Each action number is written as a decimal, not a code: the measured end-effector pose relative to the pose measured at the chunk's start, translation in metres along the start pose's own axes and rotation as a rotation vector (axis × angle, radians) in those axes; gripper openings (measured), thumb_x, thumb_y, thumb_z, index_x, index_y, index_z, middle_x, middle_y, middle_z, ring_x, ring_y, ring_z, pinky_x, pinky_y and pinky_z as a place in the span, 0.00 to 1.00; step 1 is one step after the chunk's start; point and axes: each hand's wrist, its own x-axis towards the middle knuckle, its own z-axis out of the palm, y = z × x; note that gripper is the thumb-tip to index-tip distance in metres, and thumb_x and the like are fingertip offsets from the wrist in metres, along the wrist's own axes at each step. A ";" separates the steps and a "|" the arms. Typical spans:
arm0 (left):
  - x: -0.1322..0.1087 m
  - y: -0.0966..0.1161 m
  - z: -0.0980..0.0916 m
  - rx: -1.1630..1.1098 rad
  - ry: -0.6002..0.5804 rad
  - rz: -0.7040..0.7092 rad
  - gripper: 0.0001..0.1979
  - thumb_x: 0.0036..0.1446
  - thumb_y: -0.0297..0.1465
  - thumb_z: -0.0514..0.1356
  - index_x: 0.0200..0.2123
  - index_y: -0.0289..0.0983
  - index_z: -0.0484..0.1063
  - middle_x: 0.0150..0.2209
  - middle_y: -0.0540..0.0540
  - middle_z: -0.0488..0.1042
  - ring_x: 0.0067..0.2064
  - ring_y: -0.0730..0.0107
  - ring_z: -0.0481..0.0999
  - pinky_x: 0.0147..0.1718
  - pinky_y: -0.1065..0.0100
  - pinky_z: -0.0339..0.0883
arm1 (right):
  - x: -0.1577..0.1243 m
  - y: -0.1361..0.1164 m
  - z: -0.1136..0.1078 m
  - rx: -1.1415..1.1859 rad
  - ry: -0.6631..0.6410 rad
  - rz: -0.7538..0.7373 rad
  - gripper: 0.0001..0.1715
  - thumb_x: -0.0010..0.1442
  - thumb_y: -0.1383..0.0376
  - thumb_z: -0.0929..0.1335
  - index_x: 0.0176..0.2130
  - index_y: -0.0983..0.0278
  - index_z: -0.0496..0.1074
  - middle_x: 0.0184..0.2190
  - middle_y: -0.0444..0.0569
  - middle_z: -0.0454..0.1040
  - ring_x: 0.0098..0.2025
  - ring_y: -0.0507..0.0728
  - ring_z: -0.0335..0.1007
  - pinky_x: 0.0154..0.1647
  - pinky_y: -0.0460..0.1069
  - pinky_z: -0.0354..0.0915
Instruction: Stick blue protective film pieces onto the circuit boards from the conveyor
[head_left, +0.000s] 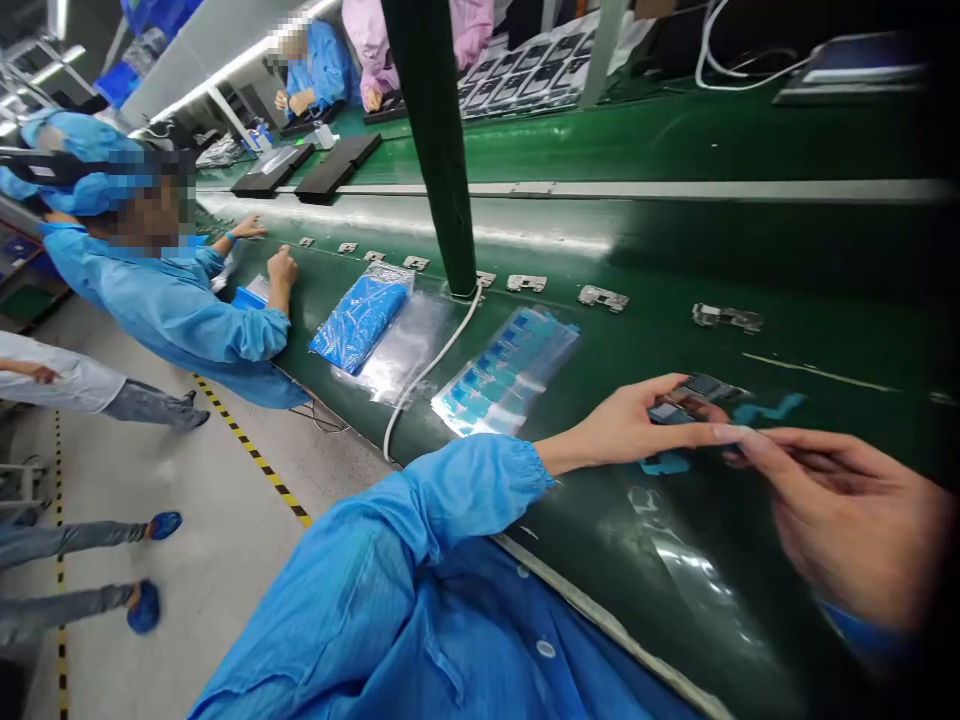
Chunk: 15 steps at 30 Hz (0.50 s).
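Blue flexible strips [766,407] trail from a small electronic part [694,398] held just above the dark green belt surface [675,240], toward its near edge on the right. The left hand [630,425] curls around the part, its fingers [660,395] clenched on it. The right hand [847,525], blurred, comes in from the right with its fingers [795,452] close against the same piece; whether they grip it or only touch it cannot be told. Toward the left lies a clear bag of blue-tinted pieces [506,372], and metal brackets [525,283] sit in a row across the belt. A co-worker in a blue smock [169,305] leans in at the far left. The step in hand appears to be handling this part and its strips; the moment seems to call for a steady hold that keeps the strips off the belt.
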 end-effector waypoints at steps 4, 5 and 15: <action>0.001 -0.004 0.006 -0.015 0.097 -0.028 0.39 0.46 0.45 0.83 0.56 0.32 0.77 0.39 0.49 0.79 0.35 0.76 0.75 0.39 0.68 0.71 | -0.005 -0.013 -0.004 0.046 -0.115 0.104 0.28 0.39 0.47 0.89 0.34 0.59 0.86 0.33 0.58 0.86 0.33 0.65 0.84 0.43 0.62 0.80; 0.001 -0.003 0.005 0.014 0.112 -0.017 0.40 0.47 0.47 0.83 0.56 0.32 0.77 0.38 0.49 0.79 0.34 0.77 0.75 0.38 0.69 0.70 | -0.007 -0.016 -0.007 0.006 -0.131 0.057 0.24 0.45 0.49 0.88 0.36 0.59 0.86 0.34 0.58 0.86 0.34 0.64 0.85 0.44 0.61 0.80; -0.003 0.005 0.006 0.220 0.137 0.061 0.26 0.60 0.40 0.77 0.55 0.33 0.80 0.37 0.49 0.82 0.33 0.78 0.75 0.35 0.74 0.70 | -0.012 -0.023 -0.021 -0.115 -0.246 -0.105 0.14 0.67 0.53 0.77 0.38 0.61 0.84 0.35 0.50 0.85 0.36 0.58 0.80 0.40 0.54 0.74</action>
